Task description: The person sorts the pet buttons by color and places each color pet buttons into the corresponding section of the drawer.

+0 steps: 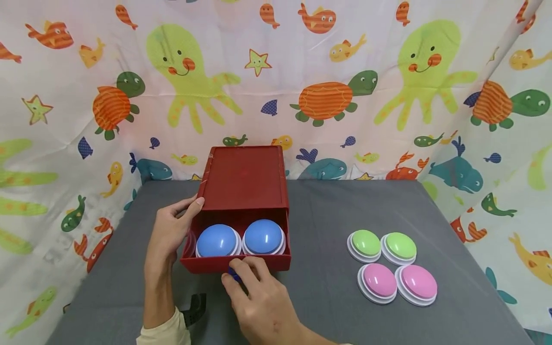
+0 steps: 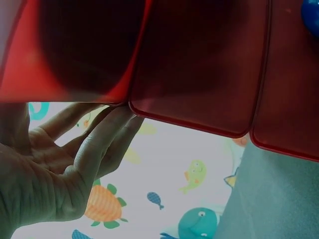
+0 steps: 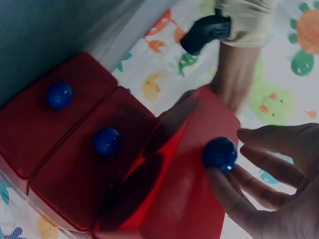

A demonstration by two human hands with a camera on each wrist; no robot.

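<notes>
Right hand (image 1: 263,298) pinches the glossy round blue knob (image 3: 219,152) at six o'clock on the red rectangular drawer box (image 1: 243,177); left hand (image 1: 170,227), unclenched, touches its nine o'clock edge.

– What sits toward the worktop's (image 1: 327,297) right edge?
– Two green domes (image 1: 366,243) on white bases, two pink domes (image 1: 380,280) nearer the front edge.
– Behind the back edge?
– A sea-animal cloth (image 1: 276,132).

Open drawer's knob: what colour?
Dark blue; the knob shows best in the right wrist view.
</notes>
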